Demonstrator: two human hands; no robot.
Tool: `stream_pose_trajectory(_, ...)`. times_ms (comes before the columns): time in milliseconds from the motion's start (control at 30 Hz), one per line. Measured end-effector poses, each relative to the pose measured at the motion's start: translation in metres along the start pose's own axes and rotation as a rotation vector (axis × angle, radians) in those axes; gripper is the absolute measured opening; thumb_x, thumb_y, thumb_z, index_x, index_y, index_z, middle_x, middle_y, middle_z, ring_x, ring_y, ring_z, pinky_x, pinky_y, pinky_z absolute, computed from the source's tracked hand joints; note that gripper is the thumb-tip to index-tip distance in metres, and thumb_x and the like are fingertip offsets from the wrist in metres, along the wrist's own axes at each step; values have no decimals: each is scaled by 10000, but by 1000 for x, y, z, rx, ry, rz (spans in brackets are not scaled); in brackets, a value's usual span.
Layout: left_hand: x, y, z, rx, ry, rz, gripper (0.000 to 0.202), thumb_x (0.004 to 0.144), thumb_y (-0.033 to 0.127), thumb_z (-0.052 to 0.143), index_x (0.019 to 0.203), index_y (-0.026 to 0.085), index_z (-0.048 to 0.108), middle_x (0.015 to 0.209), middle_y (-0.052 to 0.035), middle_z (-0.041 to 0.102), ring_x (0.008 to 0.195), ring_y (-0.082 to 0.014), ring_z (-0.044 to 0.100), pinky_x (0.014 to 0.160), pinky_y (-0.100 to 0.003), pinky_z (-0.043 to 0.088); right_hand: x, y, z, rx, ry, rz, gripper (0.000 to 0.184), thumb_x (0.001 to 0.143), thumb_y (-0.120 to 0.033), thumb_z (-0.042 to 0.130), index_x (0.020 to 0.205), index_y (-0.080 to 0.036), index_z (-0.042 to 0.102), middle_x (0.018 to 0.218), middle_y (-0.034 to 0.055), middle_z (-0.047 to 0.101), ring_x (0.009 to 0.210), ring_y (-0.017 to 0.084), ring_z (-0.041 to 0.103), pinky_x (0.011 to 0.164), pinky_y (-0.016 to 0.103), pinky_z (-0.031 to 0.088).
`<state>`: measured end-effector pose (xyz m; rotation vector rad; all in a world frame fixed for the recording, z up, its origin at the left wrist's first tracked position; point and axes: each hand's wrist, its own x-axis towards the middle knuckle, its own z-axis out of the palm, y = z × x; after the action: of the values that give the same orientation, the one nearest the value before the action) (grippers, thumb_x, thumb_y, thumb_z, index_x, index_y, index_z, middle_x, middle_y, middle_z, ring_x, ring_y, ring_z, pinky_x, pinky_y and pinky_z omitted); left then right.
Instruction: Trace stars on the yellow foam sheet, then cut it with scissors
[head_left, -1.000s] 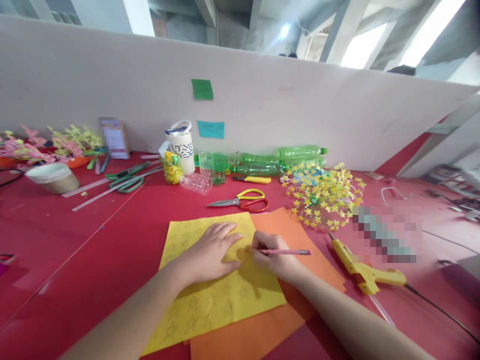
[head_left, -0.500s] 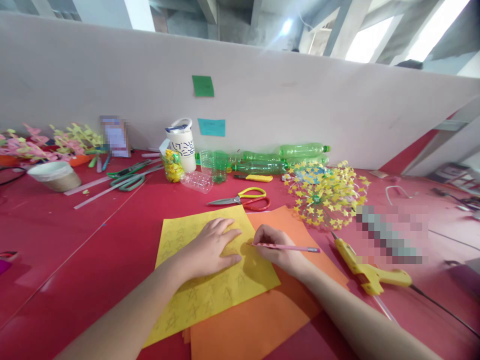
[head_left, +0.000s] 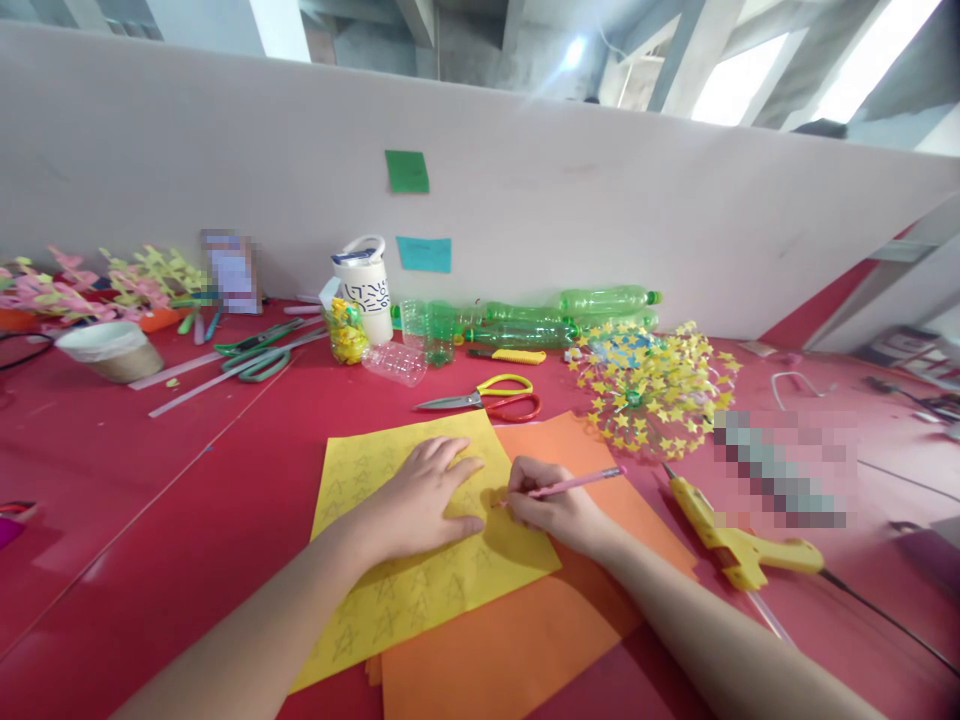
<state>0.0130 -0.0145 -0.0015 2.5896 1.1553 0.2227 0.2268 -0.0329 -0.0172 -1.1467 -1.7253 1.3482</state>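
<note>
A sheet of yellow paper [head_left: 450, 590] with rows of pencil-drawn stars lies tilted on sheets of orange paper [head_left: 480, 670]. My left hand [head_left: 424, 495] rests flat on the yellow sheet, fingers spread, and covers part of it. Pinched in my right hand [head_left: 551, 505] is a pink pencil [head_left: 577, 482], its eraser end pointing up and to the right. The pencil's tip is at the right part of the yellow sheet, close to my fingers. Beyond the paper lie scissors [head_left: 480, 397] with one yellow and one red handle.
Right of the paper lie a yellow glue gun [head_left: 739, 545] with its cord and a spray of yellow paper stars [head_left: 652, 395]. Green plastic bottles [head_left: 525, 330], a yellow cutter [head_left: 517, 356] and a white tumbler [head_left: 367, 290] line the partition. Green scissors [head_left: 259, 362] lie at left.
The pencil has tilted in my right hand, its eraser end rising and shifting slightly left. The tip is a little lower on the sheet. My left hand stays in place.
</note>
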Motion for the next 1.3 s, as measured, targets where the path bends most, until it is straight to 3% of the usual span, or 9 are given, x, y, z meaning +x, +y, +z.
stream_pose_trajectory(333,0,0,1,-7,16,0,559,780,545,510,1261,282,399,1378,-61,292,1254,-307,232,986,-445,261,3,2,4,-32,86,-6,71,755,-182,465,694,-182,429,537,-41,507,426,70,418,404,168,289)
stream_pose_trajectory(767,0,-1,1,21,13,5,555,788,546,503,1263,282,391,1381,-64,286,1260,-298,222,984,-443,274,5,4,5,-102,102,15,71,776,-206,452,714,-190,421,544,-48,475,434,71,421,406,168,291)
stream_pose_trajectory(1300,0,0,0,6,8,9,555,786,553,507,1259,284,394,1361,-73,300,1255,-295,226,976,-442,279,7,-2,-2,-219,79,-84,136,637,-80,443,597,-176,355,532,-59,341,508,73,291,459,191,215)
